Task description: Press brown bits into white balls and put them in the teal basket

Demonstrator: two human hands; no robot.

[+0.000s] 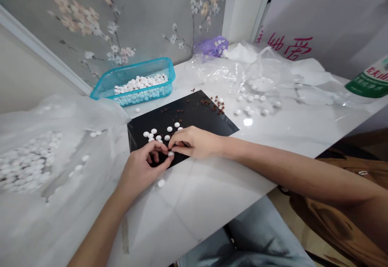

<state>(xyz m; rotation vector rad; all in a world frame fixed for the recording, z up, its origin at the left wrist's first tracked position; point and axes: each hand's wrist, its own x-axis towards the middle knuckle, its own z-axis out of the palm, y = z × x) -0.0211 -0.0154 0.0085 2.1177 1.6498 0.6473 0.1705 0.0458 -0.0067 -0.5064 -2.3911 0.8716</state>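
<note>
A small white ball [171,154] is held between the thumb and fingers of my left hand [147,162], over the near edge of a black sheet [188,115]. My right hand [195,141] touches the left fingertips from the right, its thumb and fingers pinched together; anything between them is too small to make out. Several white balls [154,131] lie on the sheet just beyond my hands. Small brown pieces [205,102] are scattered over the sheet's far part. One white ball [161,183] rests on the table nearer to me.
A blue basket [106,93] of white balls stands behind the sheet. Clear plastic bags with more white balls [27,162] cover the left side. At the back right lie a plastic bag [273,69], a purple packet [214,47] and loose balls. A green-labelled bottle [371,81] is far right.
</note>
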